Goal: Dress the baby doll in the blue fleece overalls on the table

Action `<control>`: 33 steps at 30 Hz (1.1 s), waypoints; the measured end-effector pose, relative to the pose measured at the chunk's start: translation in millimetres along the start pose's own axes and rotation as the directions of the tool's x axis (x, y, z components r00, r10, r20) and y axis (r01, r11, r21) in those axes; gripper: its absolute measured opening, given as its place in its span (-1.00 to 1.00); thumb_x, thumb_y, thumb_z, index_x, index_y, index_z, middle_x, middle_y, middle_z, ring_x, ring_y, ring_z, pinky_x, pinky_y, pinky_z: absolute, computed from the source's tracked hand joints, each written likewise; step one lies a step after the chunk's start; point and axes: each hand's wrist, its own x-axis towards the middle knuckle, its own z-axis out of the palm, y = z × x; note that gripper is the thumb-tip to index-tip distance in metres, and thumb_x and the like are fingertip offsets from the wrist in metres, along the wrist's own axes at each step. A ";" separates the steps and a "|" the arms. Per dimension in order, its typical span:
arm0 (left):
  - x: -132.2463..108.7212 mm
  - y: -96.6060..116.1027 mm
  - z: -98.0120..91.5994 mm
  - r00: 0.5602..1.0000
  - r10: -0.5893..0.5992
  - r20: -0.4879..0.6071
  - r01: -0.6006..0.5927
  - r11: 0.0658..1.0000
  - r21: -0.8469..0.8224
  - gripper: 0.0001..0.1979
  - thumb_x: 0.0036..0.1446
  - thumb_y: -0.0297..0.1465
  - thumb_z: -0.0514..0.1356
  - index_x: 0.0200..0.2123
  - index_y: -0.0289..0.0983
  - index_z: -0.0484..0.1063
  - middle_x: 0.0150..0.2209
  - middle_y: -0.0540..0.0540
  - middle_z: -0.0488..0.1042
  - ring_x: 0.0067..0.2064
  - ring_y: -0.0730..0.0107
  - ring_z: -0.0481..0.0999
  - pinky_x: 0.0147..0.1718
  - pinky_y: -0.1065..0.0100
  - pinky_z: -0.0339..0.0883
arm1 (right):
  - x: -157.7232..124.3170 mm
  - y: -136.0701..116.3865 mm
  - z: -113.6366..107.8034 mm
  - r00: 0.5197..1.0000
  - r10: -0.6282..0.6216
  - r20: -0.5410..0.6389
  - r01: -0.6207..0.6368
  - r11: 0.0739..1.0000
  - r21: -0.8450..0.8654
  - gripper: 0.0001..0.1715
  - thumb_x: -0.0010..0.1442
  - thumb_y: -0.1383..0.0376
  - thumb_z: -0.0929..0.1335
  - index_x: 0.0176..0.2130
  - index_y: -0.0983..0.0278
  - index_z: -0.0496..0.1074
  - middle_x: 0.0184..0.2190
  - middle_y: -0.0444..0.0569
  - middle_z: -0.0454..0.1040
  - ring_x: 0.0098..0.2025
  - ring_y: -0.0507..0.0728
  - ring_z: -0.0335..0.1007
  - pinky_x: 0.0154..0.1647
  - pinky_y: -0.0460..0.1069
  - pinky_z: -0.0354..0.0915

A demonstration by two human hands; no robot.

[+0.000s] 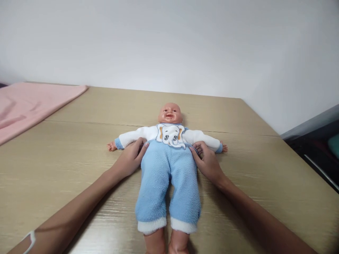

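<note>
A baby doll (170, 114) lies on its back on the wooden table, head away from me and arms stretched out sideways. It wears a white top (143, 133) with blue cuffs and an elephant face on the chest, plus fuzzy light blue pants (156, 176) with white hems. At the waist's left side, my left hand (132, 155) is closed on the edge of the pants, thumb on top. My right hand (208, 160) pinches the same waist edge on the opposite side. The doll's bare feet run out of view at the bottom.
A pink cloth (31, 102) lies over the table's far left corner. Behind the wooden table (106, 106) rises a pale wall (169, 46). Past the right edge of the table stands a dark object (317, 148), only partly in view.
</note>
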 end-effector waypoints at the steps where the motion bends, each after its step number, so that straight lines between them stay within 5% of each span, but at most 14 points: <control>1: -0.4 -0.1 0.9 1.000 0.026 -0.012 -0.025 0.997 0.075 -0.65 0.62 -0.06 -0.02 -0.20 -0.12 0.27 -0.34 -0.04 0.41 -0.23 0.04 0.47 -0.15 0.11 0.24 | -0.7 0.7 0.5 1.000 0.007 -0.016 -0.007 1.000 0.001 -0.69 0.50 -0.02 0.43 -0.15 0.11 0.40 -0.35 -0.08 0.49 -0.35 0.22 0.44 -0.25 0.12 0.37; 4: -3.1 -1.3 2.0 0.993 0.094 -0.076 -0.069 0.957 0.283 -0.72 0.62 -0.13 -0.02 -0.14 -0.11 0.31 -0.26 -0.14 0.51 -0.14 -0.11 0.52 -0.11 0.05 0.27 | -1.3 1.9 -6.3 0.999 -0.026 -0.041 0.023 0.997 -0.076 -0.74 0.50 0.03 0.43 -0.12 0.10 0.36 -0.35 -0.10 0.46 -0.34 0.23 0.44 -0.24 0.13 0.38; 8: -7.9 0.8 -3.8 0.973 0.168 -0.157 -0.083 0.894 0.439 -0.84 0.58 -0.33 0.01 0.00 -0.14 0.38 -0.03 -0.24 0.57 -0.01 -0.13 0.52 -0.02 0.02 0.31 | 6.3 6.3 -44.4 0.970 -0.227 -0.085 0.180 0.909 -0.375 -0.82 0.46 0.16 0.43 0.00 0.12 0.42 -0.07 0.10 0.59 -0.03 0.37 0.54 0.06 0.26 0.42; 11: -6.5 14.3 -10.9 0.937 0.233 -0.261 -0.107 0.901 0.421 -0.88 0.52 -0.39 0.09 0.01 -0.15 0.41 0.02 -0.23 0.56 0.04 -0.09 0.52 0.04 0.01 0.33 | 15.0 21.2 -81.8 0.936 -0.352 -0.028 0.296 0.826 -0.479 -0.60 0.39 0.06 0.49 0.12 0.14 0.48 0.09 0.18 0.60 0.18 0.49 0.50 0.29 0.38 0.32; 14: 2.9 41.1 -12.4 0.908 0.296 -0.296 -0.206 0.932 0.298 -0.93 0.51 -0.38 0.16 0.00 -0.15 0.41 0.03 -0.20 0.55 0.09 -0.05 0.52 0.12 0.01 0.34 | 20.4 44.3 -106.1 0.950 -0.297 0.097 0.309 0.847 -0.431 -0.31 0.30 -0.04 0.54 0.28 0.14 0.48 0.24 0.21 0.59 0.32 0.58 0.45 0.37 0.46 0.27; 19: 31.6 92.1 5.8 0.903 0.417 -0.106 -0.401 0.905 0.144 -0.84 0.50 -0.26 0.23 0.06 -0.14 0.40 0.14 -0.20 0.56 0.25 -0.07 0.48 0.30 -0.05 0.31 | 23.2 63.4 -119.1 0.975 -0.129 0.181 0.180 0.936 -0.303 -0.40 0.23 -0.01 0.60 0.18 0.13 0.61 0.07 0.14 0.72 0.08 0.53 0.62 0.17 0.41 0.47; 24: 66.6 114.7 39.0 0.861 0.493 0.129 -0.509 0.840 0.188 -0.56 0.38 -0.19 0.38 0.19 -0.19 0.39 0.26 -0.29 0.50 0.32 -0.13 0.42 0.35 -0.05 0.31 | 21.1 40.3 -125.4 0.991 -0.132 0.036 0.137 0.975 -0.176 -0.40 0.13 -0.07 0.67 0.05 0.12 0.63 -0.01 0.09 0.74 -0.04 0.45 0.68 0.05 0.32 0.56; 28: 91.0 125.7 60.4 0.848 0.472 0.242 -0.530 0.767 0.362 -0.42 0.31 -0.13 0.43 0.24 -0.26 0.38 0.24 -0.33 0.52 0.25 -0.18 0.44 0.25 -0.08 0.33 | 13.4 10.4 -109.6 0.971 -0.224 -0.080 0.214 0.970 -0.116 -0.38 0.13 -0.02 0.69 0.07 0.14 0.60 0.02 0.10 0.71 0.02 0.39 0.66 0.12 0.27 0.56; 33: 102.4 136.8 69.6 0.865 0.417 0.279 -0.502 0.722 0.476 -0.56 0.38 -0.18 0.33 0.19 -0.30 0.45 0.12 -0.33 0.59 0.16 -0.21 0.50 0.05 -0.08 0.33 | 1.7 -15.6 -77.1 0.990 -0.114 -0.080 0.130 0.963 0.234 -0.17 0.13 0.02 0.71 0.26 0.09 0.47 0.21 0.11 0.59 0.10 0.32 0.65 0.18 0.21 0.63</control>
